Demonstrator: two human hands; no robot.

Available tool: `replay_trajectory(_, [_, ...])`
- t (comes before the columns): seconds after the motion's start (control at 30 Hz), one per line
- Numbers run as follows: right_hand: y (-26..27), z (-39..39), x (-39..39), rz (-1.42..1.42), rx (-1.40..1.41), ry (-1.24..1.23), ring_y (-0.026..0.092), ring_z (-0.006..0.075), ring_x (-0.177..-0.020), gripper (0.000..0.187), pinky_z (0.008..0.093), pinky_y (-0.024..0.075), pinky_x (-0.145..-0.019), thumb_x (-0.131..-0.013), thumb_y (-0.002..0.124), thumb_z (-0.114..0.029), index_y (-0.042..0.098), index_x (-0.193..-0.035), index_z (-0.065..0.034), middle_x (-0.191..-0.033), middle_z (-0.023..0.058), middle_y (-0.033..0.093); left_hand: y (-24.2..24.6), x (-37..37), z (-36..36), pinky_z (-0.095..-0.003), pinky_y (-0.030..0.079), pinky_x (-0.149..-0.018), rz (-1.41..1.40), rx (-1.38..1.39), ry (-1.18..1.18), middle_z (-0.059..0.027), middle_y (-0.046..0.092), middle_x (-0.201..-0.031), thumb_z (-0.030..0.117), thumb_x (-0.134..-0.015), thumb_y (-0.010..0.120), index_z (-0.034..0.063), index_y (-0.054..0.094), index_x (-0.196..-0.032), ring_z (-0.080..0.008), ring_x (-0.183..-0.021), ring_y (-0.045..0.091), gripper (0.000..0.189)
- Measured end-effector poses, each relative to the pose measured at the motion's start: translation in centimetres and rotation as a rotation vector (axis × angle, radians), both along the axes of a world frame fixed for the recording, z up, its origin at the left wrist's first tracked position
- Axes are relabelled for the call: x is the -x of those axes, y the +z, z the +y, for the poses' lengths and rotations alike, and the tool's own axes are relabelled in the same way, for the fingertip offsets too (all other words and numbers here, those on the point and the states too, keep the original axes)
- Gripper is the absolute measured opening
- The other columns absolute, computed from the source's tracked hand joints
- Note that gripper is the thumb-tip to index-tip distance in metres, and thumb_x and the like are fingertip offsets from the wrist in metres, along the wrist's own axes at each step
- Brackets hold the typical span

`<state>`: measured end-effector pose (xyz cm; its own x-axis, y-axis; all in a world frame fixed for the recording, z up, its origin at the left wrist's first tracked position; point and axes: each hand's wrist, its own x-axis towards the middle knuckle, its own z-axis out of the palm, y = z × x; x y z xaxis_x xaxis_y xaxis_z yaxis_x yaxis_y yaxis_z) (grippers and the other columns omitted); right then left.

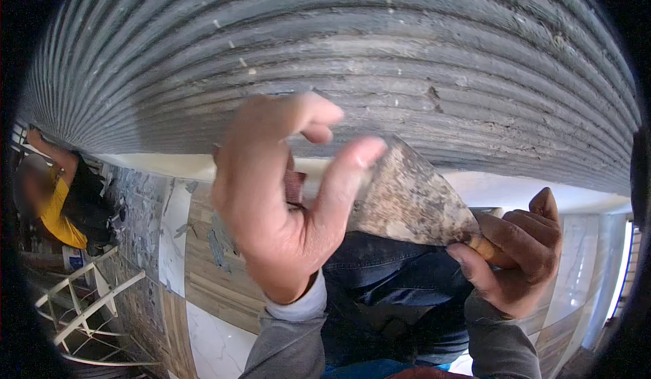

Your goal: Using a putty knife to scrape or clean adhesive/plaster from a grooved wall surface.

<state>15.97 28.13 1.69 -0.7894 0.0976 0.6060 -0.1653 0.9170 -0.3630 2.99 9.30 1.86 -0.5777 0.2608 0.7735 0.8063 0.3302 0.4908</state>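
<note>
My right hand [519,257] grips the wooden handle [483,249] of a broad putty knife [417,201]. Its flat blade is stained with whitish and dark residue and points up and to the left. Beside the blade's wide edge is my left hand [285,196], blurred, with its fingers curled and apart from the thumb. Nothing shows between those fingers; whether the thumb touches the blade I cannot tell. Above both hands spreads a grey ridged wall surface [356,58], with pale specks and a small dark gouge [435,99].
At the far left a person in a yellow shirt [58,211] has an arm raised to the ridged surface. A pale metal frame [84,308] stands below that person. Grey scraps [218,244] lie on the wood-look and white marble-look floor tiles [218,328].
</note>
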Motion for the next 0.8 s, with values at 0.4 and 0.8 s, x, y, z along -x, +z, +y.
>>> replay_trajectory(0.4, [-1.0, 0.7, 0.0, -0.294, 0.055, 0.106, 0.055, 0.0207, -0.061, 0.044, 0.0407, 0.0392, -0.081, -0.058, 0.088, -0.046, 0.075, -0.08, -0.0107, -0.061, 0.0033, 0.061, -1.2, 2.9, 0.7, -0.0256, 0.034, -0.057, 0.665, 0.066, 0.171, -0.0033, 0.059, -0.077, 0.006, -0.069, 0.086, 0.0016, 0.076, -0.096, -0.0147, -0.068, 0.048, 0.028])
replay_trajectory(0.8, [-0.9, 1.3, 0.3, -0.215, 0.035, 0.237, 0.059, 0.0192, -0.05, 0.036, 0.0379, 0.0373, -0.07, -0.059, 0.088, -0.039, 0.074, -0.079, -0.0118, -0.058, 0.0039, 0.065, -1.9, 4.2, 1.6, -0.0311, 0.044, -0.067, 0.786, 0.083, 0.309, -0.0046, 0.064, -0.082, 0.016, -0.086, 0.076, 0.0065, 0.069, -0.09, -0.0207, -0.078, 0.056, 0.013])
